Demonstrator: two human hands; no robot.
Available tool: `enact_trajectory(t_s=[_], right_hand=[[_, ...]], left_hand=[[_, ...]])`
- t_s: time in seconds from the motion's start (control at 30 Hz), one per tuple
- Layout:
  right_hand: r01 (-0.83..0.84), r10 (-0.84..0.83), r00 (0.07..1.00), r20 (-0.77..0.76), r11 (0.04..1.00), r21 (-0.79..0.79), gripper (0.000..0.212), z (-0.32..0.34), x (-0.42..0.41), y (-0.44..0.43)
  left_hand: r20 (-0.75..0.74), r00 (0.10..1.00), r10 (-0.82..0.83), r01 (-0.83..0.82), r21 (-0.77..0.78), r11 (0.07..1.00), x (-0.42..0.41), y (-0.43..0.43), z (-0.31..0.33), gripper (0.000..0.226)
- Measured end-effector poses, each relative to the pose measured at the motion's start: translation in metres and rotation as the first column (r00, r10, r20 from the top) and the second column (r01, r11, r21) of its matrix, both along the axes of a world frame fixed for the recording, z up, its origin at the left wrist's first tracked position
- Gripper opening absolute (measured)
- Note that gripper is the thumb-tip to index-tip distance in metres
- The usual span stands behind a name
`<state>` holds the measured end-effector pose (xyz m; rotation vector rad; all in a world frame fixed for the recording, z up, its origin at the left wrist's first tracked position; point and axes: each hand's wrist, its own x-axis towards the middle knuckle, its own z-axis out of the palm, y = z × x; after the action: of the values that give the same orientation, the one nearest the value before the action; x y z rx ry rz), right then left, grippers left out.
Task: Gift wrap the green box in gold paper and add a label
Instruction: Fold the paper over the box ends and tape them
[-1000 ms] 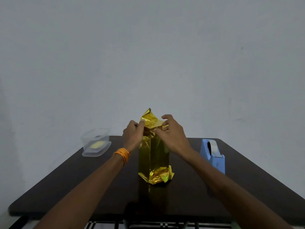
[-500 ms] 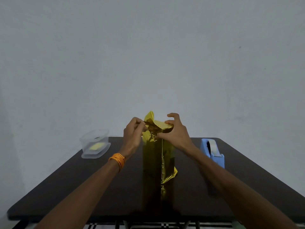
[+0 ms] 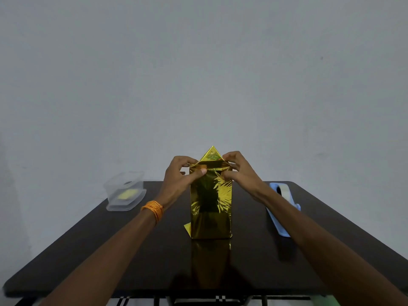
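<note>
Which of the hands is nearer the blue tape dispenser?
Right. The right hand pinches the gold paper on the tape dispenser side; the left hand pinches its far side.

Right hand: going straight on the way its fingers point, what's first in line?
The gold paper: the right hand points leftward at the folded top and its grip pinches it there. Directly past that fold is the left hand, though depth is hard to judge.

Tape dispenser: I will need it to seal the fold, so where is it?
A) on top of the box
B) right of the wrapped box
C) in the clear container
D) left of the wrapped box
B: the blue tape dispenser lies on the table right of the gold-wrapped box.
</note>
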<state>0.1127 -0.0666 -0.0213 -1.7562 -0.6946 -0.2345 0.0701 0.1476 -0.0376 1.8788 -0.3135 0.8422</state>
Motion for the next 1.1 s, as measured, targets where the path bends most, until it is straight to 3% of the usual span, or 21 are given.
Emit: enact_trajectory(t_s=[0.2, 0.3, 0.37, 0.47, 0.57, 0.7, 0.87, 0.97, 1.1], right_hand=[[-0.008, 0.008, 1.000, -0.013, 1.000, -0.008, 0.053, -0.004, 0.001, 0.000], [0.030, -0.030, 0.999, 0.013, 0.999, -0.024, 0.057, -0.005, -0.001, -0.002], [0.071, -0.070, 0.997, 0.044, 0.997, -0.025, 0.056, -0.008, -0.003, -0.006], [0.115, -0.113, 0.991, 0.074, 0.993, -0.026, 0.057, -0.014, -0.004, -0.014], [0.174, -0.170, 0.979, 0.117, 0.984, -0.031, 0.054, -0.019, -0.006, -0.028], [0.322, -0.319, 0.934, 0.159, 0.947, 0.007, 0.036, -0.025, -0.013, -0.052], [0.575, -0.561, 0.810, 0.168, 0.817, -0.047, 0.009, -0.032, -0.018, -0.104], [0.643, -0.641, 0.765, 0.070, 0.751, -0.152, 0.024, -0.047, -0.013, -0.142], [0.663, -0.682, 0.730, -0.037, 0.721, -0.202, 0.038, -0.073, -0.015, -0.173]], left_hand=[[-0.005, 1.000, 0.024, -0.025, -0.031, 0.999, -0.003, -0.004, -0.001, 0.023], [0.025, 0.998, 0.061, -0.061, -0.022, 0.998, -0.009, -0.011, -0.001, 0.032], [0.117, 0.980, 0.159, -0.155, -0.039, 0.987, -0.015, -0.017, -0.001, 0.034], [0.313, 0.894, 0.320, -0.311, -0.081, 0.947, -0.024, -0.024, 0.001, 0.019], [0.401, 0.875, 0.271, -0.299, 0.007, 0.954, -0.030, -0.041, 0.004, 0.011], [0.408, 0.899, 0.159, -0.233, 0.138, 0.963, -0.032, -0.075, 0.002, 0.015], [0.258, 0.966, 0.034, -0.115, 0.306, 0.945, -0.017, -0.122, -0.016, 0.013], [0.053, 0.999, -0.001, -0.020, 0.411, 0.911, -0.002, -0.149, -0.034, 0.004], [-0.207, 0.978, -0.029, 0.122, 0.449, 0.885, 0.019, -0.181, -0.054, 0.024]])
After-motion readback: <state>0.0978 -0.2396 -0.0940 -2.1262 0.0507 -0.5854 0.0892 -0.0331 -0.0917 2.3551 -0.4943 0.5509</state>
